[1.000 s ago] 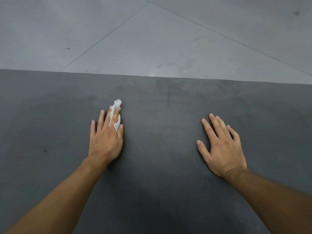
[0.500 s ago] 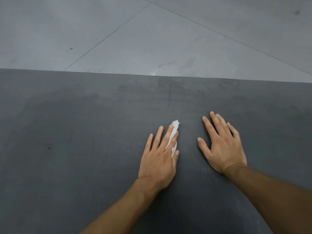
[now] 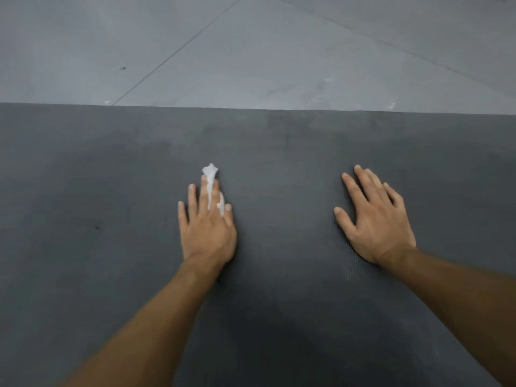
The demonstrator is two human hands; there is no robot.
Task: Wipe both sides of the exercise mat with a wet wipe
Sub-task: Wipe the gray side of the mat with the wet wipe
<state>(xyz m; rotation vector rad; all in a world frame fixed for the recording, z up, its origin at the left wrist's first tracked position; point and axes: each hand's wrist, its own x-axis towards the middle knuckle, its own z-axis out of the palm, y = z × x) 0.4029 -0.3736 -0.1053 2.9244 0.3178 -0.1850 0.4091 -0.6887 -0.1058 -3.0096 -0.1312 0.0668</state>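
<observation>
On the mat [image 3: 83,177], flat left hand [image 3: 208,230] over wipe [image 3: 210,171], now farther from flat right hand [image 3: 377,224].

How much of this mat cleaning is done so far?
Done: darker, damp-looking patches on the mat near its far edge suggest some wiping there. In hand: the left hand presses the wipe onto the mat; the right hand rests flat beside it. Left: probably the rest of this side; the other side faces down, so whether it was wiped cannot be seen.
</observation>
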